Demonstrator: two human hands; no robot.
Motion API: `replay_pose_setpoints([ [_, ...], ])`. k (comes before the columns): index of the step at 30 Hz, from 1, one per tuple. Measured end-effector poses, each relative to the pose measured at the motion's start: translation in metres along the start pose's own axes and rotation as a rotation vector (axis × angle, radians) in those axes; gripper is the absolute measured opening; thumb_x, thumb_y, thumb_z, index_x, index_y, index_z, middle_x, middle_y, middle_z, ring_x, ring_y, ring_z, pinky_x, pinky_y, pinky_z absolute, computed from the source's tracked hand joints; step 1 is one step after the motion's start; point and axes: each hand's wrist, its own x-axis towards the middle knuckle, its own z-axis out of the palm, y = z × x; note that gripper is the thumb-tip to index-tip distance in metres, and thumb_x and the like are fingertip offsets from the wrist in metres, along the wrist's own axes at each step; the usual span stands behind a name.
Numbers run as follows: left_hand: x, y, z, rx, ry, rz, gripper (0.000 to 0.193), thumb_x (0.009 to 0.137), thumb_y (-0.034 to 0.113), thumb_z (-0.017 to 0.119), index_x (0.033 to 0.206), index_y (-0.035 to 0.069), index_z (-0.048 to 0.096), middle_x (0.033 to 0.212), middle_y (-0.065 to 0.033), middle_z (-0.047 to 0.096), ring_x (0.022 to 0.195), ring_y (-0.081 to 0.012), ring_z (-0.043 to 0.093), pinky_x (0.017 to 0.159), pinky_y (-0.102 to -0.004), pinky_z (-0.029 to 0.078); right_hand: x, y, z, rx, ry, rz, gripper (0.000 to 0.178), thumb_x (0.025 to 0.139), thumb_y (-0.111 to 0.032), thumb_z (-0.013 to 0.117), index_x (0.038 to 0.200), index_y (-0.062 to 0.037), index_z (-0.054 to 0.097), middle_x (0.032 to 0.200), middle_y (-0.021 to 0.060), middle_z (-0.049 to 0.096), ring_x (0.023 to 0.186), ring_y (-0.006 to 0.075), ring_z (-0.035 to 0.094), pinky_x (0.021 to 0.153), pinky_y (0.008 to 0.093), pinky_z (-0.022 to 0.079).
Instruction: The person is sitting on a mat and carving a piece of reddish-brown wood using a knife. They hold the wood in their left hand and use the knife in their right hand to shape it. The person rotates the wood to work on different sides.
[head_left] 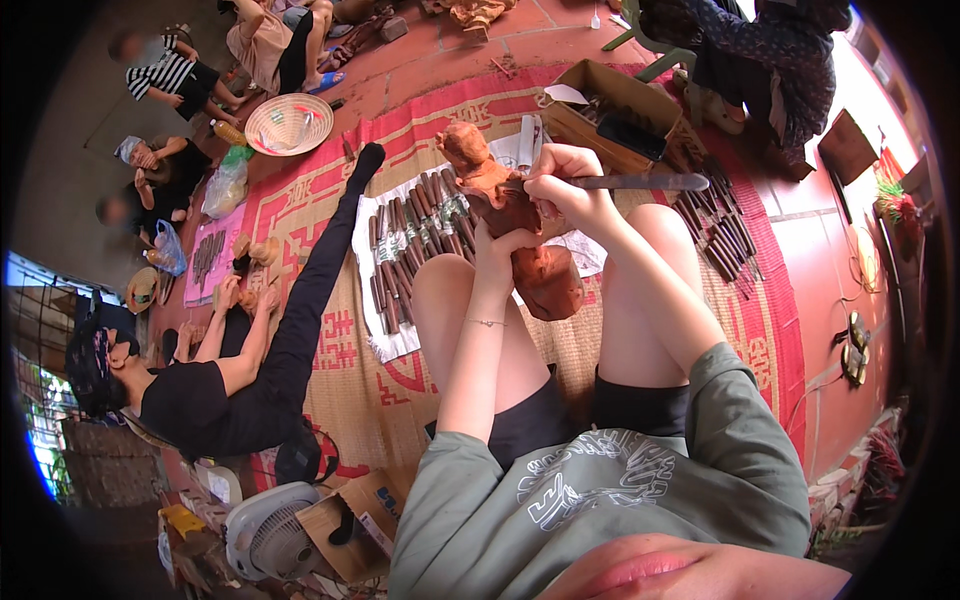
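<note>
Between my raised knees stands a reddish-brown carved wooden figure [507, 210], its rounded head tilted to the upper left and its block base below. My left hand [497, 248] is wrapped around its lower middle. In my right hand [572, 187] is a long, slim carving chisel [645, 182], held close to the figure's upper body. Its shaft sticks out to the right past my fingers; the end nearest the wood is partly hidden by them. Rows of dark-handled carving tools [420, 235] lie on a white cloth [398, 343] beyond my left knee.
More loose tools [722, 235] lie right of my knee. An open cardboard box [580, 125] stands ahead. On the patterned mat [340, 300] at left, a seated person [200, 400] stretches out a leg. A fan [265, 530] and a carton [345, 530] are at lower left.
</note>
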Motion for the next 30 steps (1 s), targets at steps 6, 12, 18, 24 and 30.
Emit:
replay_pose_setpoints([
  [6,0.001,0.001,0.002,0.037,-0.011,0.027,0.042,0.055,-0.001,0.055,0.096,-0.005,0.052,0.079,-0.0097,0.057,0.07,-0.0188,0.058,0.059,-0.0263,0.049,0.003,0.001,0.0,-0.054,-0.005,-0.047,0.017,0.076,0.001,0.058,0.064,-0.0022,0.046,0.058,0.0048,0.053,0.043,0.0061,0.046,0.039,0.0194,0.035],
  [12,0.002,-0.002,0.0,0.045,0.017,0.023,0.042,0.055,-0.002,0.055,0.097,-0.006,0.053,0.08,-0.0099,0.058,0.069,-0.0195,0.059,0.061,-0.0267,0.05,0.003,0.0,0.0,-0.025,0.007,-0.043,0.017,0.076,-0.002,0.06,0.065,-0.0025,0.047,0.059,0.0035,0.053,0.046,0.005,0.046,0.041,0.0187,0.035],
  [18,0.004,-0.007,-0.004,0.031,0.048,0.05,0.044,0.055,-0.001,0.055,0.099,-0.005,0.052,0.081,-0.0102,0.058,0.07,-0.0199,0.059,0.063,-0.0269,0.051,0.003,0.001,0.004,-0.122,-0.018,-0.094,0.015,0.076,-0.004,0.062,0.068,-0.0019,0.05,0.071,0.003,0.057,0.058,0.003,0.049,0.05,0.0178,0.039],
  [24,0.001,0.0,-0.002,0.017,0.024,0.044,0.043,0.056,0.001,0.054,0.099,-0.005,0.052,0.081,-0.0103,0.058,0.069,-0.0199,0.059,0.063,-0.0269,0.05,0.002,0.003,0.005,-0.231,-0.04,-0.147,0.011,0.077,-0.006,0.063,0.072,-0.0004,0.054,0.075,0.003,0.059,0.064,0.0036,0.051,0.054,0.0192,0.04],
  [30,0.0,0.003,0.0,-0.019,0.02,0.063,0.049,0.056,0.002,0.054,0.104,-0.002,0.051,0.088,-0.0095,0.058,0.078,-0.0202,0.059,0.068,-0.0272,0.05,-0.005,0.009,0.008,-0.275,-0.037,-0.117,0.009,0.075,-0.006,0.064,0.075,0.0,0.057,0.069,0.0041,0.06,0.063,0.0052,0.053,0.054,0.0213,0.042],
])
